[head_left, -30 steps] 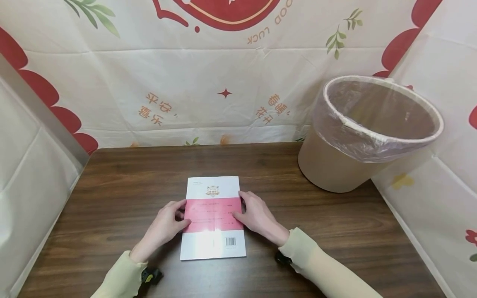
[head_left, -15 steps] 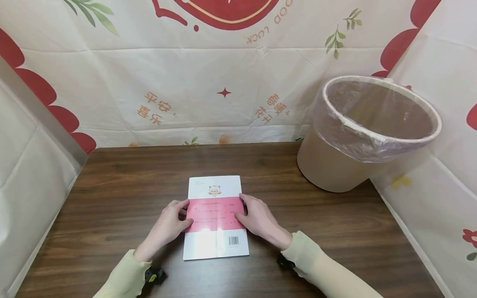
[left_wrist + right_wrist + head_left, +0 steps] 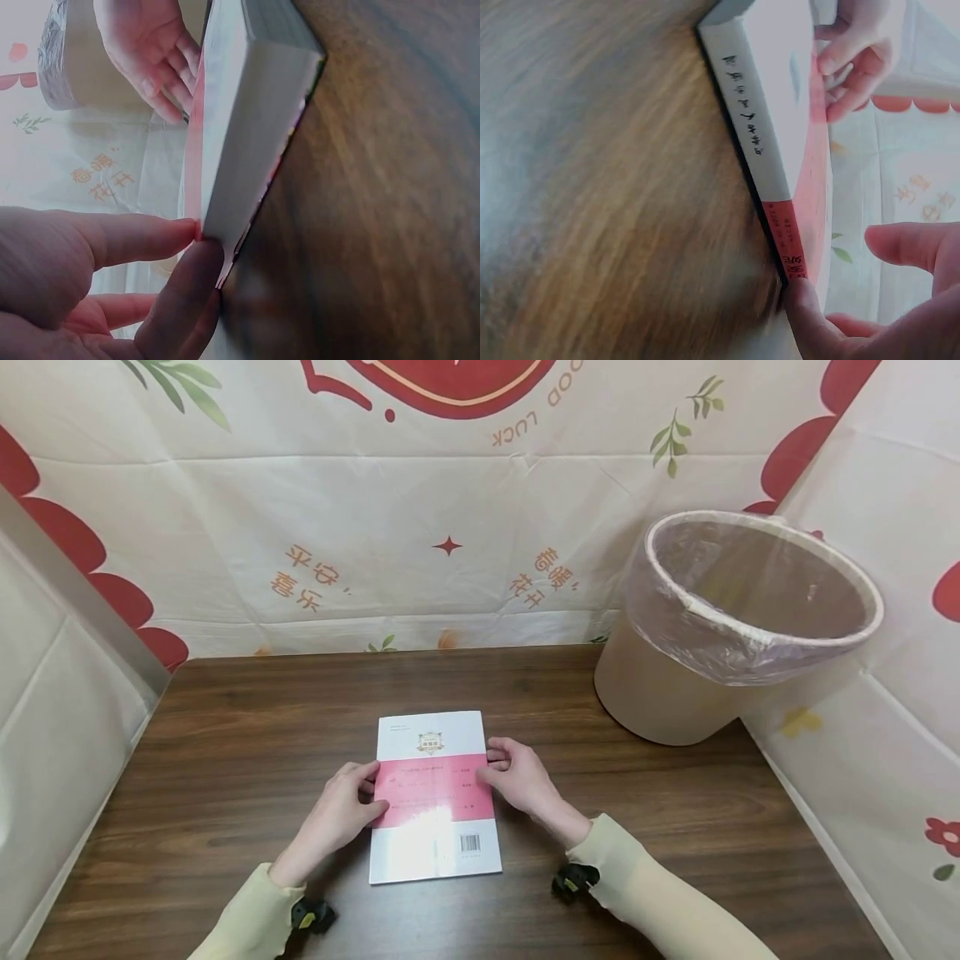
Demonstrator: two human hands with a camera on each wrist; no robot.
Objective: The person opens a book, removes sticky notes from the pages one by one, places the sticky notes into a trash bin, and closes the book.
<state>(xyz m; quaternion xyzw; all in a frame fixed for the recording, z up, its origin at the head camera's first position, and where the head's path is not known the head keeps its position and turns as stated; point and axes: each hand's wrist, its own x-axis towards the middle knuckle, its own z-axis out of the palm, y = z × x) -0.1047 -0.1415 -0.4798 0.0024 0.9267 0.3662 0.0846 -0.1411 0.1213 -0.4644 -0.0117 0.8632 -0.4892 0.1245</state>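
A thick white book (image 3: 405, 852) with a pink band and a barcode lies flat on the wooden table. My left hand (image 3: 341, 802) holds its left edge, the thumb on the cover's rim. In the left wrist view the index finger (image 3: 184, 292) presses the page side beneath that thumb (image 3: 150, 238). At the opposite edge is my right hand (image 3: 528, 785). The right wrist view shows its thumb (image 3: 904, 244) raised off the cover, while a fingertip (image 3: 802, 296) touches the spine (image 3: 754, 127). The underside of the book is hidden.
At the back right of the table (image 3: 262, 718) stands a beige bin (image 3: 660, 693) with a clear plastic liner over its rim. Printed white cloth (image 3: 390, 502) hangs behind the table and along both sides. A small black device (image 3: 573, 881) sits at each wrist.
The book has shifted very slightly right in the head view. My right thumb has lifted off the cover and the right hand has moved slightly outward and up. The left hand keeps its hold.
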